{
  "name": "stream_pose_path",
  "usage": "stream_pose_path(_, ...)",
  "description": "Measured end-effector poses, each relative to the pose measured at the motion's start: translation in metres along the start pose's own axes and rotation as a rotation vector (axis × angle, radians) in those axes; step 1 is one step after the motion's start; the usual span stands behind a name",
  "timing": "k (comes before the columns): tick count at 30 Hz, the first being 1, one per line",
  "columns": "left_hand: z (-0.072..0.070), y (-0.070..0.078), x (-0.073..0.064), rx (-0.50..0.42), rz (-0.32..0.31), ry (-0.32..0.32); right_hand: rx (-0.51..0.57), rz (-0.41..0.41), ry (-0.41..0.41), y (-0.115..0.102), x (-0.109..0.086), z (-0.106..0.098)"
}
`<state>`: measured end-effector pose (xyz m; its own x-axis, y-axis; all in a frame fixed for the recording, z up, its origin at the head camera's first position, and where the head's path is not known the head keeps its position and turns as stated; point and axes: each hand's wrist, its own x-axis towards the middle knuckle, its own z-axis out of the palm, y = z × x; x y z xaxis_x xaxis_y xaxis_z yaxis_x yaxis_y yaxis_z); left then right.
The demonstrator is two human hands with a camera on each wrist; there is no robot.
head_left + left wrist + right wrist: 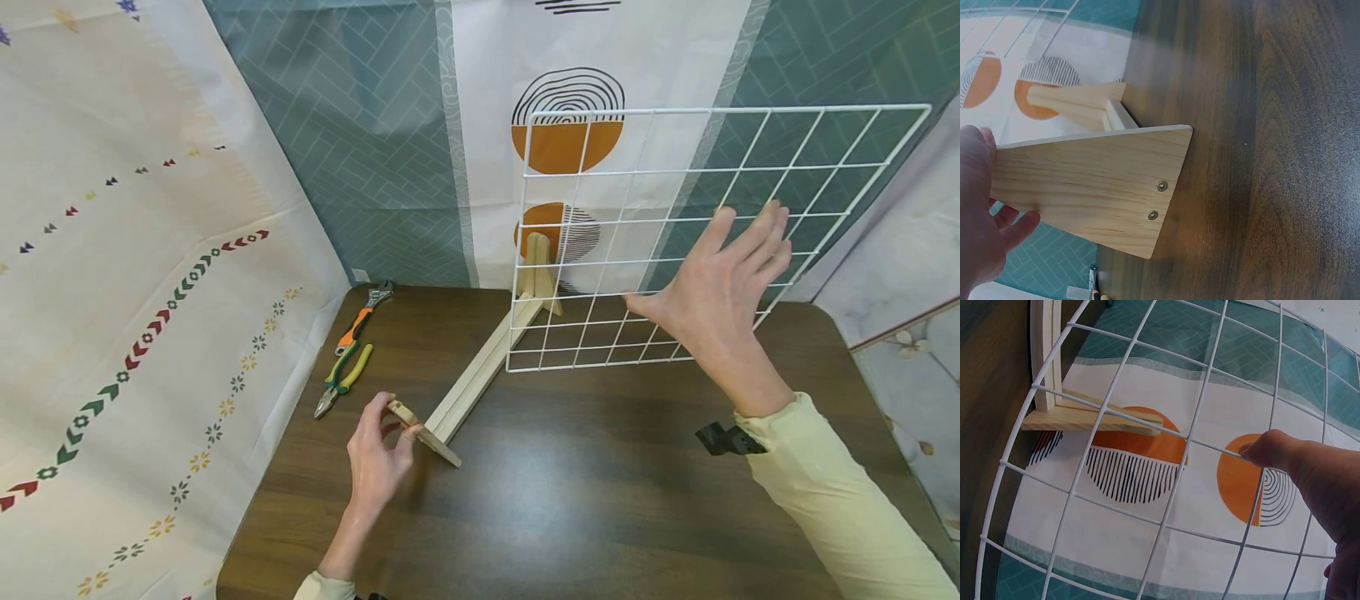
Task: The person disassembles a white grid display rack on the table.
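My left hand [378, 454] pinches the top of a tapered wooden end board [441, 446] between thumb and fingers. In the left wrist view, two metal screw heads [1162, 185] show near that board's wide end. A long grooved wooden rail [480, 375] runs from it across the table to a second end board [536, 258], standing upright near the back wall. My right hand [716, 292] holds a white wire grid panel [667, 220] up at the right, fingers spread over the wires. Its thumb [1272, 445] lies at a wire. In the head view the grid's lower left corner overlaps the rail.
Green and yellow pliers [343, 379] lie on the left of the brown table [570, 500]. Behind them is an adjustable wrench [363, 318] with an orange handle. A patterned cloth [360, 125] hangs at the back, and a pale printed one [150, 250] on the left.
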<state>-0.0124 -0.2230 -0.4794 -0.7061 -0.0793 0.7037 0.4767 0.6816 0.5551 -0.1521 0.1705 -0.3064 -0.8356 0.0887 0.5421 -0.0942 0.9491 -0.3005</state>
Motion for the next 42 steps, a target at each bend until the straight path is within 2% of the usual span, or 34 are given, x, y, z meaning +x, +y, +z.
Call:
stream_pose_path(12,0.000,0.004,-0.003,0.031,-0.006,0.011,0.007,0.008,-0.034,0.000,-0.002,0.001)
stream_pose_path(31,0.003,0.009,-0.009,0.058,0.000,0.052,-0.013,-0.033,0.004,0.003,-0.006,0.007)
stream_pose_path(42,0.005,0.015,-0.011,0.085,-0.015,0.075,-0.019,-0.020,-0.017,0.004,-0.007,0.008)
